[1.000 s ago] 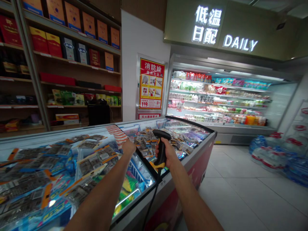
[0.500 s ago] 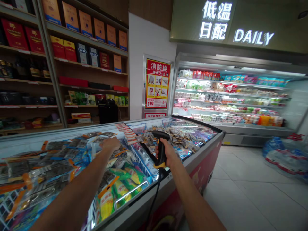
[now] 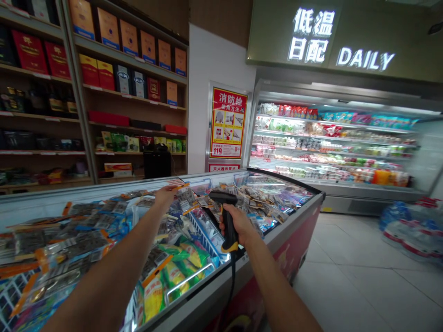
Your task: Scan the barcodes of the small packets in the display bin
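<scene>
My left hand (image 3: pixel 165 195) is closed on the orange top edge of a clear plastic packet (image 3: pixel 186 200), whose face with a pale label hangs over the chest freezer (image 3: pixel 277 249). In my right hand (image 3: pixel 239 224) is a black and yellow barcode scanner (image 3: pixel 230 230), gripped by its handle, its head pointing left toward the packet. A cable runs down from the scanner's base. Below my left hand lie more orange-edged packets (image 3: pixel 88 244) and green and yellow corn packs (image 3: pixel 176 272) inside the freezer.
A white wire divider (image 3: pixel 204 230) splits the freezer, and a glass lid with a dark frame (image 3: pixel 284 174) covers its far end. Boxed goods fill shelves (image 3: pixel 134 99) at left. A lit refrigerated display (image 3: pixel 332 138) stands behind. Wrapped water bottles (image 3: pixel 411 230) sit on the floor at right.
My left hand has risen slightly and now holds up a packet by its orange edge. The scanner in my right hand has shifted a little left and turned toward the packet.
</scene>
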The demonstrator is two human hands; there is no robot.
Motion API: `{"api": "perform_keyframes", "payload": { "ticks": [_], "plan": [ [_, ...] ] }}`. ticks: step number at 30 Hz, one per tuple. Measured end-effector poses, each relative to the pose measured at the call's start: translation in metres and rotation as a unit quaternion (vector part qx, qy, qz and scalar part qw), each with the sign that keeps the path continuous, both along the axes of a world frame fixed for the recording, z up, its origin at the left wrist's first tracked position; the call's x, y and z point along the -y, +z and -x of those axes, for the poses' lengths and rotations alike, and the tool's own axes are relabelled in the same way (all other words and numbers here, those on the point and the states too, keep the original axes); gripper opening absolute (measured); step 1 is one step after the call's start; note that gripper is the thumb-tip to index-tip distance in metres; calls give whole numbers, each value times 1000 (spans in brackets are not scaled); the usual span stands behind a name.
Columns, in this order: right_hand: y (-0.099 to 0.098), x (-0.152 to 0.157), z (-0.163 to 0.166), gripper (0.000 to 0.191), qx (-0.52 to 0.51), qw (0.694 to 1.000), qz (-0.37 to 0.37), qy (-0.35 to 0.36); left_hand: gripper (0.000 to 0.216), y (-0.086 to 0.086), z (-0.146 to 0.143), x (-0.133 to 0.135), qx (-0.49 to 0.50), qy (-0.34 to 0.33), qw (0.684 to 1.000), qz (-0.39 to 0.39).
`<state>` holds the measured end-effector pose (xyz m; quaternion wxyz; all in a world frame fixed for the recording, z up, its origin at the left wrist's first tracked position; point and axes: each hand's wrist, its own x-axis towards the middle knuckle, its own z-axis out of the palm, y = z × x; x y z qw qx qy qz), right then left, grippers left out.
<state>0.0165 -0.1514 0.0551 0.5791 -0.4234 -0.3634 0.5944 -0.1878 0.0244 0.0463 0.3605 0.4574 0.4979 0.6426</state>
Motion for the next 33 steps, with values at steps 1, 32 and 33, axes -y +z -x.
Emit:
{"api": "perform_keyframes", "payload": {
  "ticks": [1, 32, 33],
  "plan": [
    [1, 0, 1, 24, 7, 1000, 0, -1, 10, 4, -8, 1, 16, -16, 1000, 4],
    [2, 5, -77, 18, -50, 990, -6, -129, 18, -14, -156, 19, -214, -90, 973, 9],
    [1, 6, -78, 18, -48, 990, -5, -132, 17, -17, -159, 23, -240, -91, 966, 1]
  ]
}}
